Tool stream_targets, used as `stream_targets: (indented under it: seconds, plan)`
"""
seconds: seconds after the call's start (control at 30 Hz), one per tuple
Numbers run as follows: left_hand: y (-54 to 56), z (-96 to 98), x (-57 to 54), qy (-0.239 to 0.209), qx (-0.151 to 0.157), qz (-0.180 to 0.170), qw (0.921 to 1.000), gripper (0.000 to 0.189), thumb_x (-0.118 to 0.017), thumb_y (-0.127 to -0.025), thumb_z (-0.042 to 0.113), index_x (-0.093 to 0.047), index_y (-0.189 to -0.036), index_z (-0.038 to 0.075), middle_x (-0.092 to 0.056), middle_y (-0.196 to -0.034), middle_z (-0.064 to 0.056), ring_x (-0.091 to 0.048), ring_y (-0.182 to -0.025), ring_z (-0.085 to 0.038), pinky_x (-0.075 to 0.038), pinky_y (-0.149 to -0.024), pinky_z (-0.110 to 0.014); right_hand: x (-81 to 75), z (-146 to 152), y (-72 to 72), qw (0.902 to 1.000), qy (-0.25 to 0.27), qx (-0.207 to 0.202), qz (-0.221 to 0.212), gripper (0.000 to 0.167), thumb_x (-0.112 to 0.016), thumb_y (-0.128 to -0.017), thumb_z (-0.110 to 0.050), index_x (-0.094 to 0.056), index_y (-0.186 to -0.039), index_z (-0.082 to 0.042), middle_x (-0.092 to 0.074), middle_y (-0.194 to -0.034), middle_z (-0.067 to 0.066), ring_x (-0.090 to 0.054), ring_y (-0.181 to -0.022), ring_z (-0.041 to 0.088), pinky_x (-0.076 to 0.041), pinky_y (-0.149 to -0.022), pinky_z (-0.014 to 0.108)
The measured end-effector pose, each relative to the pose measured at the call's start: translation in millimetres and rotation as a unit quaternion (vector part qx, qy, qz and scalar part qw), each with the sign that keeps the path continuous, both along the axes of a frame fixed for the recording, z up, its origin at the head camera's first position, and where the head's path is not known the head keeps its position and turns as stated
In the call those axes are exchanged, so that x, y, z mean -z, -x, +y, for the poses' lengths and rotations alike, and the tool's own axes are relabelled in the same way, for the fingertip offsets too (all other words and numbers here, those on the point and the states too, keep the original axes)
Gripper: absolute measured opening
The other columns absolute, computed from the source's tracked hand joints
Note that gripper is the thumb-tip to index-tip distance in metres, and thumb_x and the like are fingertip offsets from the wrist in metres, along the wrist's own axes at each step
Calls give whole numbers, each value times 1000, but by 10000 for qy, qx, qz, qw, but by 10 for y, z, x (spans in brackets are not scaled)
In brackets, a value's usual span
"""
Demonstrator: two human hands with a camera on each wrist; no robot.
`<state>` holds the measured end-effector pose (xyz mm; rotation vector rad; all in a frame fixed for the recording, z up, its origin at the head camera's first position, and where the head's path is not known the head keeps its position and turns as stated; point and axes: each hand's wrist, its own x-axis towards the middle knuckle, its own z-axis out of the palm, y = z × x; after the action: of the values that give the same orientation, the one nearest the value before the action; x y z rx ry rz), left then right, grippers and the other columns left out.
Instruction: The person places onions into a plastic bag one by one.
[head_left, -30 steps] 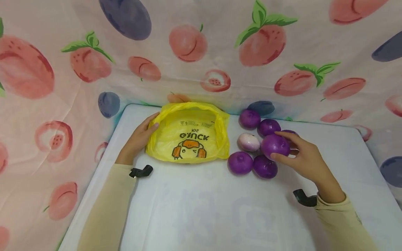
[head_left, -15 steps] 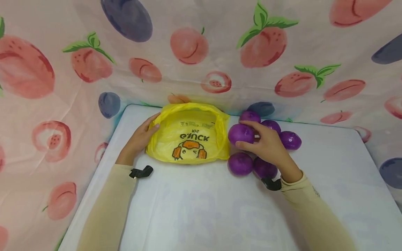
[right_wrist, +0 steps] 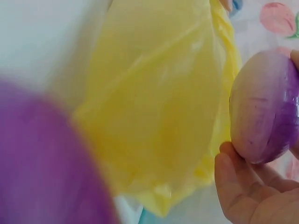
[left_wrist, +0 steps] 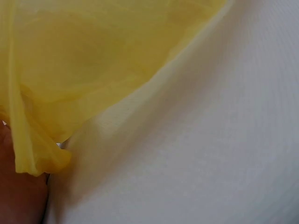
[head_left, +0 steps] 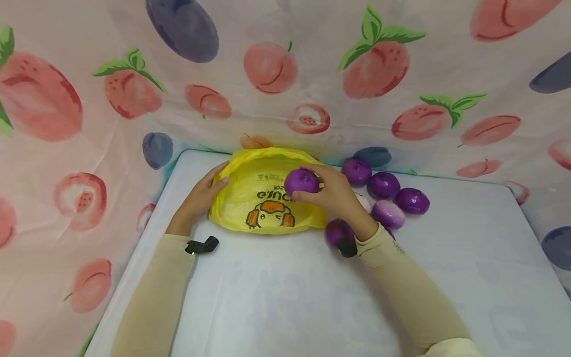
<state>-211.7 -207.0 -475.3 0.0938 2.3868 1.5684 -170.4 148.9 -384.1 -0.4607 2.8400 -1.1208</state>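
Note:
My left hand holds the left rim of a yellow plastic bag, thumb over the edge. The bag lies with its wide mouth facing me, a cartoon duck and lettering showing through it. In my right hand is a purple onion, pinched between thumb and fingers in front of the bag's mouth at its right side. The right wrist view shows this onion with a paler, whitish side. Only a bit of my left hand appears beside the bag's edge in the left wrist view.
Several more purple onions lie right of the bag, one of them pale pink. My right forearm partly hides others, including a whitish one. A fruit-printed cloth rises behind the white table.
My right hand has carried the purple onion leftward from the group to the bag's mouth. My left hand stays at the bag's left rim.

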Motion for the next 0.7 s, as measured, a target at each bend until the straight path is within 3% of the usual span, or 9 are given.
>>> stream_targets:
  seconds: [0.43, 0.57, 0.7]
  plan:
    - [-6, 11, -11, -85, -48, 9, 10000, 55, -51, -107, 43, -32, -158, 46, -24, -169, 8, -13, -159, -23, -10, -129, -55, 169, -617, 324, 9987, 304, 186, -377, 74, -83, -83, -45, -56, -146, -15, -63, -140, 6, -61, -126, 29, -52, -107, 47]
    - [-9, 11, -10, -111, -36, 15, 9999, 55, -51, -106, 43, -31, -157, 47, -24, -169, 10, -13, -159, -21, -10, -130, -54, 280, -811, 402, 9990, 392, 174, -147, 65, -83, -85, -40, -59, -142, -19, -63, -137, 4, -60, -124, 24, -51, -109, 42]
    - [13, 0, 21, -40, -41, -4, 10000, 57, -51, -106, 46, -30, -158, 48, -22, -170, 9, -13, -160, -23, -10, -129, -56, 412, -988, 492, 9940, 995, -213, 409, 73, -84, -86, -20, -51, -151, -27, -49, -156, -2, -53, -134, 20, -43, -116, 36]
